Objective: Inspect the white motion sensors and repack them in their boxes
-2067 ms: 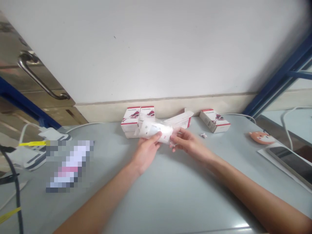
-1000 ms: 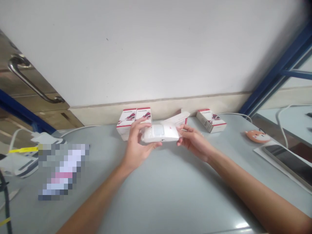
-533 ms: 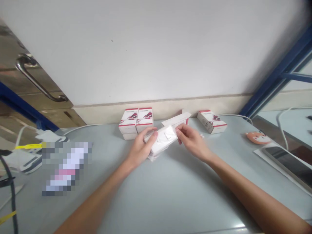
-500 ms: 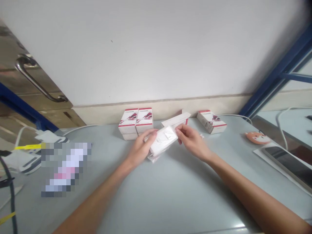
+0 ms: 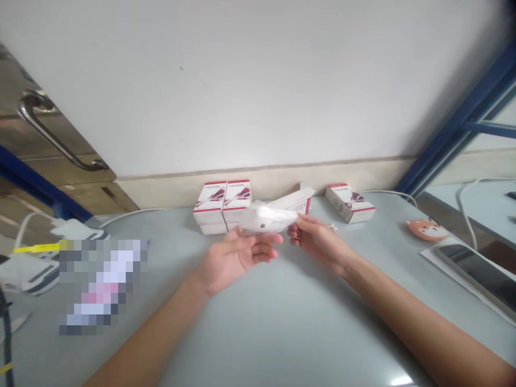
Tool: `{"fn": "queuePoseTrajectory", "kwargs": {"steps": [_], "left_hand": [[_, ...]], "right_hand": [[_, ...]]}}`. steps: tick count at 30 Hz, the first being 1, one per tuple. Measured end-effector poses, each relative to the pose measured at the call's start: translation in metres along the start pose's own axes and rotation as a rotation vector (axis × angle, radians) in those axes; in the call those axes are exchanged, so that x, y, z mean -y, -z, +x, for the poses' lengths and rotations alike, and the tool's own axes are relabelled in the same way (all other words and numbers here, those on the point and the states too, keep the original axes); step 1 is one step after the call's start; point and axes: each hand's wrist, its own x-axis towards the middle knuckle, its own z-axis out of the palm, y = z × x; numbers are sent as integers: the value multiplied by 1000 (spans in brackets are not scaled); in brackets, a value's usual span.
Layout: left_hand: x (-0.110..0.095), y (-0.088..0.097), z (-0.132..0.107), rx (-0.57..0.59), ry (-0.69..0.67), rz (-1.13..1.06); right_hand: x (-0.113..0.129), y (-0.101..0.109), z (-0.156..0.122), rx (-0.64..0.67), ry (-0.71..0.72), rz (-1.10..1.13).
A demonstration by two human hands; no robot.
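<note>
A white plastic sensor-like device (image 5: 266,220) wrapped in clear film is in the air above the grey table (image 5: 258,322). My right hand (image 5: 316,236) pinches its right end between thumb and fingers. My left hand (image 5: 236,255) lies flat and open just below the device, fingers spread, and holds nothing. Behind the device stand two white and red boxes (image 5: 221,207) side by side, with an open white carton (image 5: 292,201) partly hidden by it. A third white and red box (image 5: 349,203) lies to the right.
A pixelated, unreadable item (image 5: 102,285) lies on the table at left, beyond it a white device with a yellow strap (image 5: 36,269). On the right are an orange animal-shaped object (image 5: 426,229), a tablet on white paper (image 5: 475,274), white cables and a blue metal frame (image 5: 455,145).
My left hand has let go and opened beneath the device. The device, turned over from earlier, now hangs from my right hand's pinch, level and higher than half a second ago.
</note>
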Motion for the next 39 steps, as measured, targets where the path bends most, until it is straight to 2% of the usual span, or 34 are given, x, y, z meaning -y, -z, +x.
{"fn": "queuePoseTrajectory", "kwargs": {"steps": [3,5,7,11,14,18,21,22,24,26,29,32,35,39], "left_hand": [[7,-4,5,-201,-44,403],[11,-8,9,-308,-68,530],[12,-9,11,-353,-56,475],[8,-3,12,-309,76,146],[4,2,12,-272,174,-36],[2,2,12,-307,158,-108],[3,2,12,-376,119,-59],[3,3,13,-406,109,-30],[4,6,14,-458,93,11],[6,9,15,-480,85,20],[9,12,14,-462,91,71],[13,11,11,-460,80,190],[14,6,6,-440,17,260],[6,-10,6,-275,-97,196]], "right_hand": [[-1,4,3,-79,91,-67],[-2,7,4,-123,184,-193],[-2,7,4,-131,276,-360],[-4,0,-1,-108,470,-619],[-5,-3,-4,-170,742,-886],[-6,3,-5,-196,1118,-1169],[-3,6,-8,-129,1258,-1282],[-2,6,-10,-90,1265,-1300],[1,2,-14,22,1177,-1290],[1,-4,-17,115,981,-1234],[-6,-14,-20,154,630,-1136],[-18,-20,-19,160,441,-1026],[-24,-21,-18,165,458,-948],[-19,-16,-16,144,599,-911]]}}
